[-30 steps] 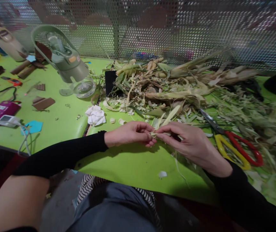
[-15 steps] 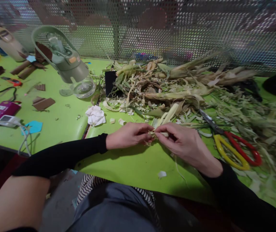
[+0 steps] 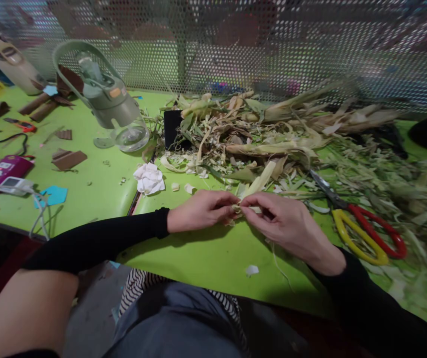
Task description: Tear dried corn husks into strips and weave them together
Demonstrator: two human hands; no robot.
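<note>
A: Reading clock from pinched end of husk (image 3: 261, 180), 12 toward screen (image 3: 213, 49). Gripped or released?

B: Gripped. With left hand (image 3: 202, 211), at 9: clasping near end between thumb and curled fingers. With right hand (image 3: 291, 223), between 3 and 4: pinching same end, thumb to forefinger. Bringing both sets of fingertips almost together; unable to tell exact contact, too small.

A: Lying or lifted?

B: Held low over green table (image 3: 202, 258), pale free end toward between 1 and 2. Unable to tell whether touching table.

A: Logged at 12?

B: Tangled dry pile (image 3: 243, 132), just beyond husk.

A: Clockwise from there?

B: Between 2 and 3, loose green shreds (image 3: 381, 169). At 3, scissors (image 3: 342, 203), just beside right hand, blades toward 10, red and yellow handles toward 4. At 5, thin strand (image 3: 279, 266). At 6, white scrap (image 3: 252, 270), near table edge.

A: On the left side?

B: Just past 9, crumpled tissue (image 3: 149, 179). At 10, black slab (image 3: 172, 129) against pile; farther out, also at 10, bottle (image 3: 111, 107) with loop handle.
</note>
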